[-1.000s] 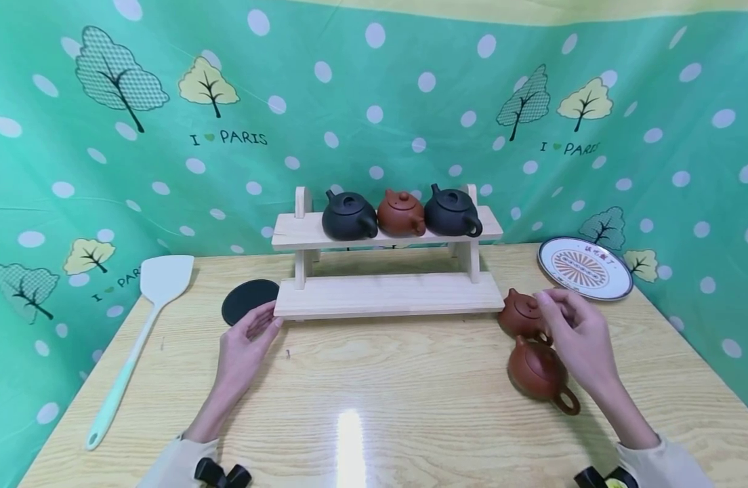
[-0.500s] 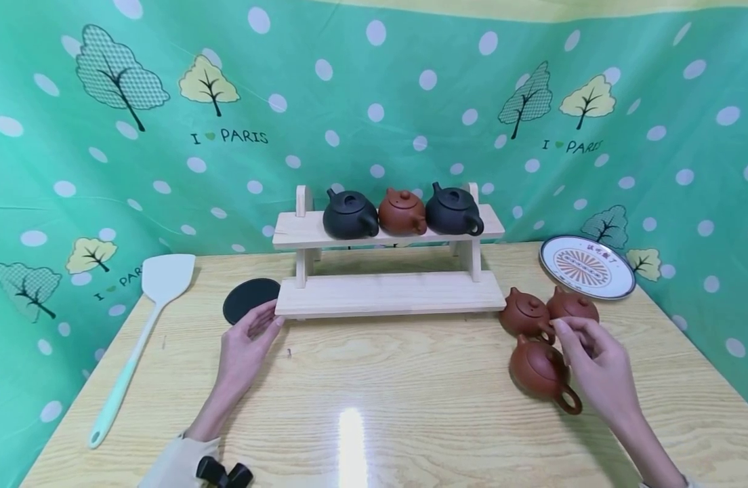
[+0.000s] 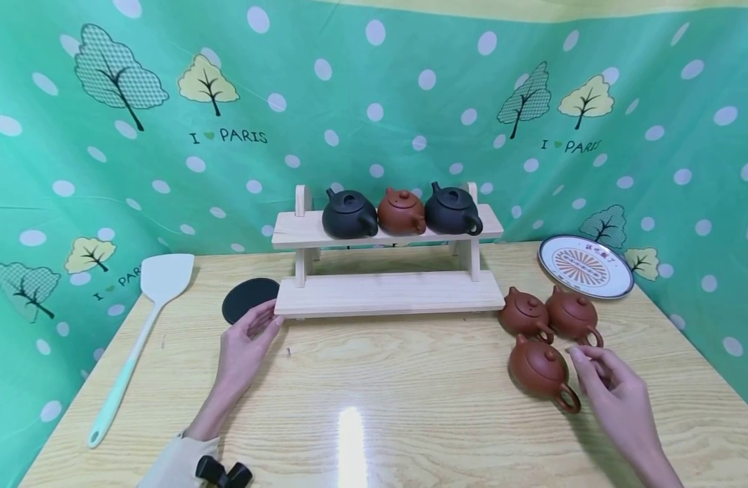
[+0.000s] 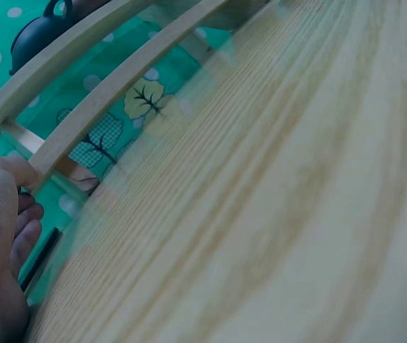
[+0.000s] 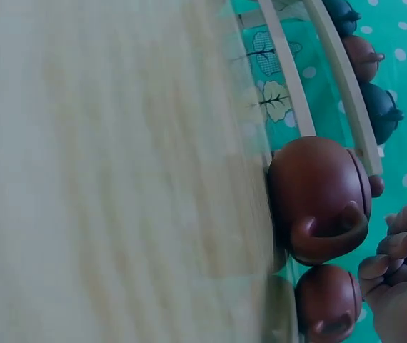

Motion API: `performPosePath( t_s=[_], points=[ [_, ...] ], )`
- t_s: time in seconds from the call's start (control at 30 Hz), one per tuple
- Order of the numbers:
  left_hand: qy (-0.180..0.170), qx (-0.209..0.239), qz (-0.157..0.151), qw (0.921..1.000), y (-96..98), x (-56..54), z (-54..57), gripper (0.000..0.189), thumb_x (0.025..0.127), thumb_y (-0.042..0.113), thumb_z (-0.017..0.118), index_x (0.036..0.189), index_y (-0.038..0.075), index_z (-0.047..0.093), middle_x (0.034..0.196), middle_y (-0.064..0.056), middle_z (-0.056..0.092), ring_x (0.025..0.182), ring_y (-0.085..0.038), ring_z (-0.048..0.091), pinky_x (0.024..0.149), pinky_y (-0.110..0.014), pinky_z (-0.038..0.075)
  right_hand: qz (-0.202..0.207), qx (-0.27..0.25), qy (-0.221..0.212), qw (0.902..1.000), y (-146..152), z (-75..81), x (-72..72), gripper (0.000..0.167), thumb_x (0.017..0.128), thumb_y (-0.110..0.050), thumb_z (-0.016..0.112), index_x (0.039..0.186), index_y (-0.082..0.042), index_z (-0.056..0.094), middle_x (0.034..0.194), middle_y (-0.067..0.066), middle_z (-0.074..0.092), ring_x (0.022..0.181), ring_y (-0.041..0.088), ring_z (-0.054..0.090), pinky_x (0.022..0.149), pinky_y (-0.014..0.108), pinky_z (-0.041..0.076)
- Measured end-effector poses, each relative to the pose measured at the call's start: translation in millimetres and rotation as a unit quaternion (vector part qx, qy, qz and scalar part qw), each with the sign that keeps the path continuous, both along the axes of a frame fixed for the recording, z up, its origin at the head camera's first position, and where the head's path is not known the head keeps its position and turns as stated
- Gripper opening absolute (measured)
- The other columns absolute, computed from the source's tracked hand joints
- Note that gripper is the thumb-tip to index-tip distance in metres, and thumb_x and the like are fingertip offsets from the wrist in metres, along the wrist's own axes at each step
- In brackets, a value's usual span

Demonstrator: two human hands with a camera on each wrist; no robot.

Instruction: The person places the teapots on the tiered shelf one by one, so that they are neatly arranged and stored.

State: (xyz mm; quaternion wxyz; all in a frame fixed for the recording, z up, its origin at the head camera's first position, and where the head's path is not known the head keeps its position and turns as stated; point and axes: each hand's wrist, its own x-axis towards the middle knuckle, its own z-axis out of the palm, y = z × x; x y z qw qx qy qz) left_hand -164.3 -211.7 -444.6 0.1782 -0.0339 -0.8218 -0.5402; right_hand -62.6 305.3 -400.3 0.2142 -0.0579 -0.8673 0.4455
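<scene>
A two-tier wooden shelf (image 3: 386,293) stands at the table's back. My left hand (image 3: 247,349) grips the left end of its lower board, thumb at the front corner. On the upper board sit a black teapot (image 3: 349,215), a reddish-brown teapot (image 3: 401,211) and another black teapot (image 3: 452,210). Three more reddish-brown teapots stand right of the shelf: one by its corner (image 3: 524,313), one beside that (image 3: 572,313), and one in front (image 3: 538,366). My right hand (image 3: 618,393), fingers loosely bent and holding nothing, hovers just right of the front teapot (image 5: 318,196).
A white plate (image 3: 586,266) with a printed pattern lies at the back right. A black round disc (image 3: 250,298) lies beside the left hand. Farther left rests a spatula (image 3: 143,339) with a pale green handle. A green patterned cloth (image 3: 374,88) hangs behind.
My right hand has drawn back toward me and slightly right, away from the rear right teapot, which now shows fully. The left hand stays at the shelf.
</scene>
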Motion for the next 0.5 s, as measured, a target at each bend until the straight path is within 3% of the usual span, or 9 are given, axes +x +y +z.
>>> performPosePath(
  t_s=[0.2,0.5],
  points=[
    [0.004,0.003,-0.002,1.0000,-0.2,0.2,-0.1,0.036,0.101,0.011,0.071,0.134,-0.002,0.066,0.131,-0.018,0.068,0.119,-0.025,0.065,0.096,-0.011,0.050,-0.011,0.002,-0.014,0.9998,3,-6.3,8.5,0.020,0.106,-0.015,0.062,0.115,0.003,0.067,0.073,0.002,0.064,0.064,0.007,0.053,0.054,0.019,0.042],
    [0.006,0.004,-0.007,1.0000,0.0,0.4,0.5,0.037,0.101,0.013,0.071,0.134,-0.001,0.066,0.131,-0.017,0.068,0.119,-0.030,0.065,0.096,-0.011,0.050,-0.026,0.018,-0.053,0.9981,2,-14.4,17.4,0.021,0.104,-0.020,0.066,0.113,0.000,0.068,0.063,-0.001,0.047,0.057,0.012,0.043,0.047,0.031,0.033]
  ],
)
